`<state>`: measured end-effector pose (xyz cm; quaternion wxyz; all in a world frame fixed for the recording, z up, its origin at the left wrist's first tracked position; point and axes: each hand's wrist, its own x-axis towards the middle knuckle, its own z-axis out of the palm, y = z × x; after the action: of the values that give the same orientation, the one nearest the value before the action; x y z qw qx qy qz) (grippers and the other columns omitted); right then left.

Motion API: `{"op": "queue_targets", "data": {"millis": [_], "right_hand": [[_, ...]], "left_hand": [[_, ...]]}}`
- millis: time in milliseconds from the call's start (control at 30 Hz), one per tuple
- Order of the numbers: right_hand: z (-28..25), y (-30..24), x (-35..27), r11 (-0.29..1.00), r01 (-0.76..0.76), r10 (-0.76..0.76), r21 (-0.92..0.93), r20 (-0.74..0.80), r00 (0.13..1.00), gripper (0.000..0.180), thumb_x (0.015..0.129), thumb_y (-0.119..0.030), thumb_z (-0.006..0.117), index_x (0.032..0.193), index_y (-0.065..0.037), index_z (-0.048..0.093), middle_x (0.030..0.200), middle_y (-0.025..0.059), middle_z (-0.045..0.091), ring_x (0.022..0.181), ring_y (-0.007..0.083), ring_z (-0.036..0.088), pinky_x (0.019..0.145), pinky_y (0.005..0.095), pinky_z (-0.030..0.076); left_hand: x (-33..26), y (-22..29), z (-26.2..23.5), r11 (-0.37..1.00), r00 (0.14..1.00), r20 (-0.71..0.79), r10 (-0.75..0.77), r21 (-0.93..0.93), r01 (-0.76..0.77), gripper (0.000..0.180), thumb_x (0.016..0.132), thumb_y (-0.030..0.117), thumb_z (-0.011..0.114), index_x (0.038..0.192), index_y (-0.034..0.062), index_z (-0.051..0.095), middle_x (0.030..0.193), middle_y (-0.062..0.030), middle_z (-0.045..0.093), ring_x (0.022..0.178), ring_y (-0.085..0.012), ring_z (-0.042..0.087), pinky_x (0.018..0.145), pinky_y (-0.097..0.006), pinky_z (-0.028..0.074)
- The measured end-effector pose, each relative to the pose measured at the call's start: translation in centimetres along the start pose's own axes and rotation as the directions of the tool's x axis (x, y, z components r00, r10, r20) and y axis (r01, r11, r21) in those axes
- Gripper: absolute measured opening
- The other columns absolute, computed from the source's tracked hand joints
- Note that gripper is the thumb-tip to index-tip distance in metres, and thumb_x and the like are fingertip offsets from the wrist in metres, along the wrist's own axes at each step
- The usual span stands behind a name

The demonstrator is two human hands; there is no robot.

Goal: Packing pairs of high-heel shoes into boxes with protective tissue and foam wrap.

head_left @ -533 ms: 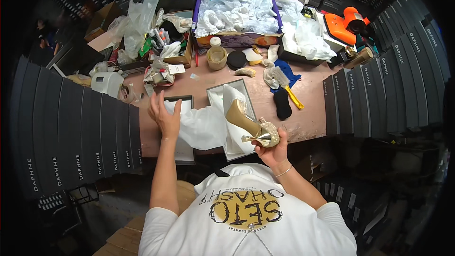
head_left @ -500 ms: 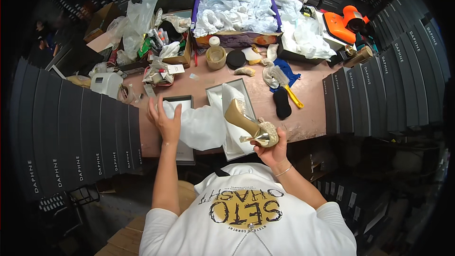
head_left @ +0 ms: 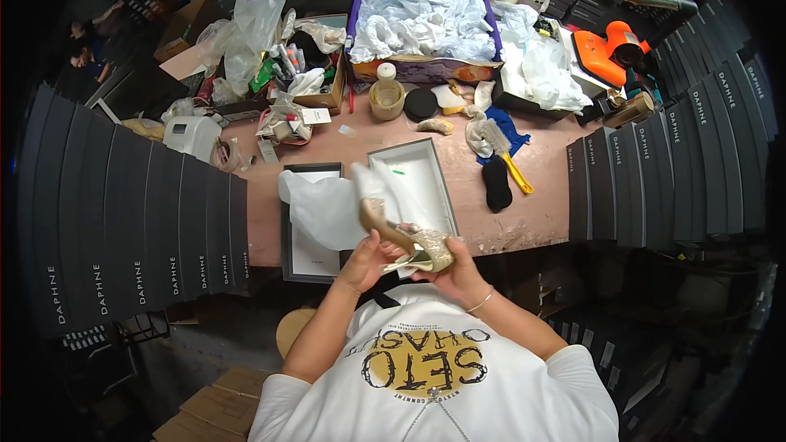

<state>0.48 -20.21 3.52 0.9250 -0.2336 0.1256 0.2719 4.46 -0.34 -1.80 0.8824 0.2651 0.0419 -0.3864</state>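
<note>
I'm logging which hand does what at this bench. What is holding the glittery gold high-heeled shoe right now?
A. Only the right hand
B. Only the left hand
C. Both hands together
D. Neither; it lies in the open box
C: the left hand grips the gold high-heeled shoe by its heel side while the right hand cups its glittery toe, in front of the open shoe box.

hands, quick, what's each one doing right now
Left hand: closed on the gold high-heeled shoe, at its heel end.
Right hand: closed on the same shoe, under its toe end.
</note>
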Motion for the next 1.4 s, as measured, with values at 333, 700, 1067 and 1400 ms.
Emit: {"op": "queue_targets", "data": {"millis": [333,700,1067,1400], "right_hand": [[-18.8,-10.8,3.8,-0.267,-0.195,-0.799,-0.944,0.104,0.593,0.039,0.078,-0.026,0.072,0.103,0.0,0.058,0.101,0.0182,0.058,0.096,0.0332,0.055,0.085,0.0409,0.044],[-1.4,-9.1,1.7,-0.095,0.379,-0.542,-0.921,0.367,0.756,0.046,0.078,-0.002,0.053,0.124,-0.001,0.052,0.102,0.0137,0.053,0.092,0.0242,0.056,0.08,0.0339,0.046],[-4.1,-6.8,1.4,-0.221,0.171,-0.668,-0.96,0.277,0.691,0.039,0.078,-0.001,0.06,0.117,-0.003,0.058,0.099,0.0178,0.056,0.086,0.0354,0.058,0.075,0.0388,0.049],[-5.2,3.2,5.6,-0.264,0.229,-0.066,-0.937,0.255,0.965,0.036,0.081,-0.016,0.063,0.11,0.005,0.056,0.099,0.0206,0.061,0.091,0.0343,0.062,0.077,0.0388,0.052]], "left_hand": [[3.3,4.0,4.7,0.908,0.824,-0.384,0.416,0.132,-0.397,0.027,0.092,0.028,0.053,0.104,0.0042,0.057,0.085,-0.0109,0.064,0.091,-0.0291,0.064,0.081,-0.041,0.052],[4.0,3.9,5.9,0.823,0.724,-0.406,0.558,0.38,-0.422,0.017,0.09,0.019,0.057,0.088,0.0029,0.059,0.074,-0.0078,0.063,0.078,-0.024,0.066,0.073,-0.036,0.053],[3.9,9.8,5.6,0.726,0.539,-0.501,0.677,0.338,-0.599,0.019,0.09,0.021,0.058,0.089,0.0018,0.056,0.074,-0.008,0.06,0.069,-0.0216,0.064,0.065,-0.034,0.053],[1.6,9.5,-11.8,0.646,0.649,-0.633,0.423,0.712,0.274,0.034,0.086,0.022,0.065,0.107,-0.0031,0.057,0.09,-0.017,0.064,0.076,-0.0232,0.064,0.067,-0.034,0.052]]}}
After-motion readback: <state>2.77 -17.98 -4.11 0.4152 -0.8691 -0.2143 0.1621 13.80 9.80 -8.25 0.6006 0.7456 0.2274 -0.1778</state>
